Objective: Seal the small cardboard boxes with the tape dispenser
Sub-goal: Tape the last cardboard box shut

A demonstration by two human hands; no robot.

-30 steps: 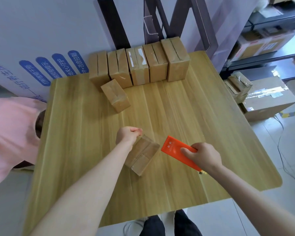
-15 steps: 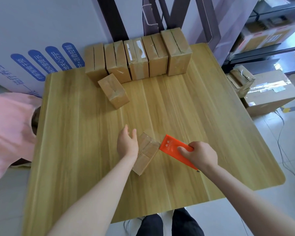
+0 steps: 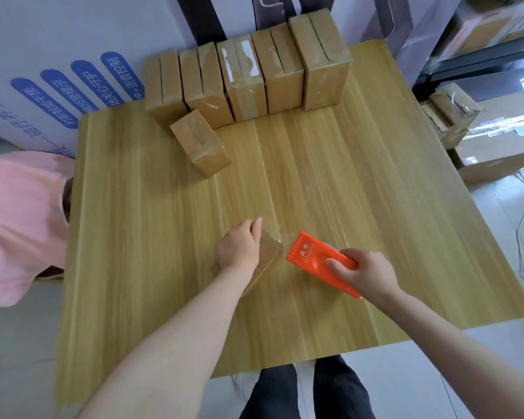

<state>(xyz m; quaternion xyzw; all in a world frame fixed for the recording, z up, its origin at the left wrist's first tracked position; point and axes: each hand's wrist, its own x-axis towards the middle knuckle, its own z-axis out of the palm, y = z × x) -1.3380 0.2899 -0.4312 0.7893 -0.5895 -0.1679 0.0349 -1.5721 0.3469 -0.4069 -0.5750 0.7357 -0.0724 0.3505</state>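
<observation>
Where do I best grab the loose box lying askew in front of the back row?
Take the loose box across its two long sides, toward its near end, coming down from above. It lies askew on the table. Its far end sits close to the back row, but the long sides and the near end look free.

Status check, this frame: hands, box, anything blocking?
Left hand presses on small cardboard box. Right hand grips orange tape dispenser, toothed edge beside that box. Loose box and back row stand well clear.
</observation>
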